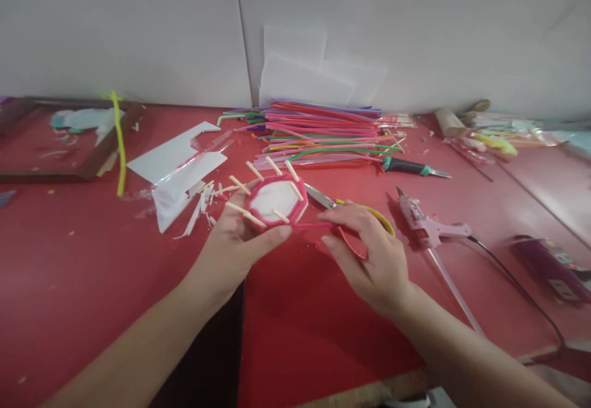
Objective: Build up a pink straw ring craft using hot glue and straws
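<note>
My left hand (235, 239) holds a small white disc (276, 200) ringed with a red straw, with several short wooden sticks poking outward from its rim. Its fingers and thumb wrap under and round the disc. My right hand (369, 254) pinches the loose end of the red straw (318, 226) just right of the disc, fingers pressed together. Under that hand lie scissors (323, 197) with yellow handles, their blades pointing left.
A pile of coloured straws (323, 134) lies behind the disc on the red table (92, 260). A pink glue gun (427, 223) with a cord, a green-handled knife (413, 168), white paper scraps (178, 171), a yellow-green straw (120, 143) and a wooden tray (99, 152) surround it.
</note>
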`<state>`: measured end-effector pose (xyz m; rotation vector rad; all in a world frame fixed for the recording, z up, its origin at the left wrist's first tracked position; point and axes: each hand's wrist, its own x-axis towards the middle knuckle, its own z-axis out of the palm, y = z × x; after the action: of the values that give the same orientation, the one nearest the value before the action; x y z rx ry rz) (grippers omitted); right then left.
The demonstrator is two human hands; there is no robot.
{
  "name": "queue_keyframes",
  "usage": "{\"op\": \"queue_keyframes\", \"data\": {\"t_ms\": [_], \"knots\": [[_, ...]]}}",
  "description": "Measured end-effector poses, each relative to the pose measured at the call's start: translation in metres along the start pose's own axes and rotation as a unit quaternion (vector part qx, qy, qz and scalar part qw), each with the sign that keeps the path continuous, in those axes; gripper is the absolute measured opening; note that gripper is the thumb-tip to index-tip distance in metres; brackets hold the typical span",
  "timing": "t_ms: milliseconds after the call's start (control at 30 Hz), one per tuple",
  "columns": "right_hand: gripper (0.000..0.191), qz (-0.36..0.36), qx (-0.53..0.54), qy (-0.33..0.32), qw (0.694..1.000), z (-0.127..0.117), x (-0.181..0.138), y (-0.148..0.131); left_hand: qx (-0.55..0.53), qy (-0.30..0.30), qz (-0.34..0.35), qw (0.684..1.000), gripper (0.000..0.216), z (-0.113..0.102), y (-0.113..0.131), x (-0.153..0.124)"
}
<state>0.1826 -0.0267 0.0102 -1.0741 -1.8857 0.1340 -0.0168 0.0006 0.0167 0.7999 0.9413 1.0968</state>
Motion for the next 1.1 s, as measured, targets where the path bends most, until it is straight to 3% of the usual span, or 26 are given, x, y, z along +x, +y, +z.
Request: {"op": "queue_keyframes", "data": {"t_ms": [67, 167, 367, 600, 867, 1100], "knots": [[0.009, 0.027, 0.010, -0.013, 1.000, 0.000, 0.001, -0.001, 0.003, 0.001, 0.001, 1.000, 0.074, 0.001, 0.000, -0.001], [0.008, 0.039, 0.024, -0.026, 0.999, -0.005, 0.005, 0.001, 0.004, -0.003, -0.008, 1.000, 0.077, 0.002, 0.001, -0.004], [0.008, 0.006, 0.005, -0.018, 1.000, -0.015, 0.013, 0.006, 0.015, -0.065, -0.037, 0.997, 0.053, -0.001, 0.004, -0.005], [0.007, -0.004, -0.001, -0.022, 1.000, -0.019, 0.013, 0.007, 0.052, -0.102, -0.039, 0.993, 0.039, -0.003, 0.010, -0.001], [0.007, -0.032, 0.008, -0.032, 0.999, -0.021, 0.014, 0.011, 0.042, -0.142, -0.046, 0.988, 0.044, -0.007, 0.002, 0.001], [0.008, -0.027, 0.050, -0.046, 0.997, -0.022, 0.015, 0.013, 0.038, -0.155, -0.044, 0.986, 0.069, -0.009, 0.003, 0.000]]}}
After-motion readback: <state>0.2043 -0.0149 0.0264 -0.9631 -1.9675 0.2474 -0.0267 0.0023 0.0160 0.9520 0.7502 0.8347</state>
